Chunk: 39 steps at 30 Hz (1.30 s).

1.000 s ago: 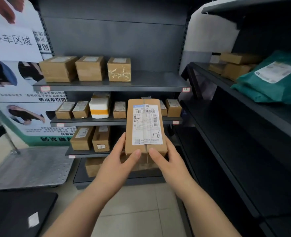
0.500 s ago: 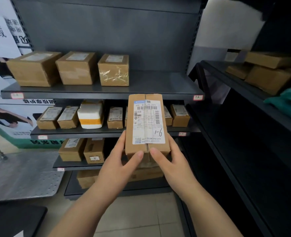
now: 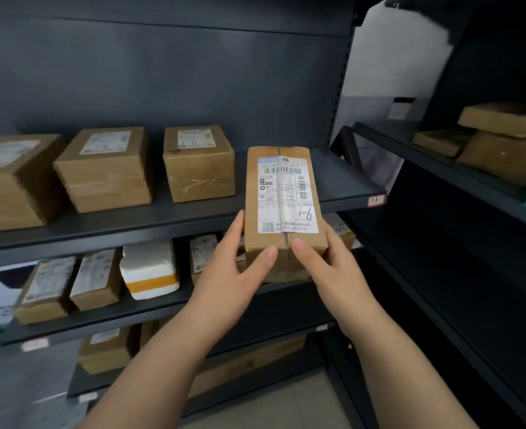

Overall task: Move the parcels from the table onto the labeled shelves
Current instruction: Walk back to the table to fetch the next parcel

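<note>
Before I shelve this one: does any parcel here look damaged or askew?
Only the white foam parcel on the second shelf stands out: it seems to lean, and its top edge looks ragged. The held parcel looks intact.

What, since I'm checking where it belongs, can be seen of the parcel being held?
The parcel is an oblong brown cardboard box, taped along its middle seam, held upright. Its white shipping label shows barcodes and handwritten 1-6. The left hand and right hand grip its lower end, thumbs on the front. It hangs before the upper shelf, right of three boxes.
</note>
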Tool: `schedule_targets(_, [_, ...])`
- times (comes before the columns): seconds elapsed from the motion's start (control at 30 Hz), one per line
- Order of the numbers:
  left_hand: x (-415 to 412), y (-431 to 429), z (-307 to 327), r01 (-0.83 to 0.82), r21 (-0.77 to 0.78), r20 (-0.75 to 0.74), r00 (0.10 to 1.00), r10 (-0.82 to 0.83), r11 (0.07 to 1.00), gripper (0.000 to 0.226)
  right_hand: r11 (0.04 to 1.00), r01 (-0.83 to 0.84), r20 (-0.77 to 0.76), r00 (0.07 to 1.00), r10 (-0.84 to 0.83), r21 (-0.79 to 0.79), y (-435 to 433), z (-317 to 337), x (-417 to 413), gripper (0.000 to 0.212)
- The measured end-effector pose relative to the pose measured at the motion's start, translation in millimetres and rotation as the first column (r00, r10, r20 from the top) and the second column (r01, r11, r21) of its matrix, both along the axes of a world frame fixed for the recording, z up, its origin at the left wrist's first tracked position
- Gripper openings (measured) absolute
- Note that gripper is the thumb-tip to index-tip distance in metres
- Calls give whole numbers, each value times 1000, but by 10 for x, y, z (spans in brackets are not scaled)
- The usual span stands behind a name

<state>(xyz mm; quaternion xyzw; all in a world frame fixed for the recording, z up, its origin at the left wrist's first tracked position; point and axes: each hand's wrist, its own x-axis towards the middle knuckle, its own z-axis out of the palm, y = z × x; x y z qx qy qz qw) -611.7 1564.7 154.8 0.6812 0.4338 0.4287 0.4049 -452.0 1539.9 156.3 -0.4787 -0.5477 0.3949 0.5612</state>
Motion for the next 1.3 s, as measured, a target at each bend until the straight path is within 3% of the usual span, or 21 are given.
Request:
schedule_targets(0.3, [209,689,-60,-4,-18,-80,997,3,1000,80,995,67,27,997,-66,-78,616,54,158,43])
schedule_targets(0.57, [478,1303,101,-183,42,-218,958,188,982,74,989,17,51,999,-10,-148,1419,129,424,72])
schedule_targets(0.67, [618,1456,196,-207,70,-307,926,219,976,71,984,13,33,999,-7,-177,1622,172,539,54])
schedule_targets(0.77, [757,1505,291,-293,126,-446,837,318,948,73,987,11,132,991,10,-162,1806,213,675,57])
schedule_targets(0.87, [814,1521,349,-320,500,-521,631,575,804,72,996,80,357,932,-63,-33,1894,284,810,67])
schedule_targets(0.97, [854,1596,394,-194,678,-504,580,640,709,59,990,-5,573,815,-79,143,1960,336,922,61])
schedule_targets(1.03, [917,1649,387,-116,691,-550,557,623,713,53,977,-98,655,753,-52,190,2033,328,958,51])
schedule_targets(1.13, [1000,1731,326,-108,657,-619,489,615,746,50,966,-164,679,734,-17,202,2164,280,969,45])
schedule_targets(1.3, [1006,1938,211,-135,640,-607,515,605,756,50,956,-202,735,677,-21,213,2440,278,971,46])
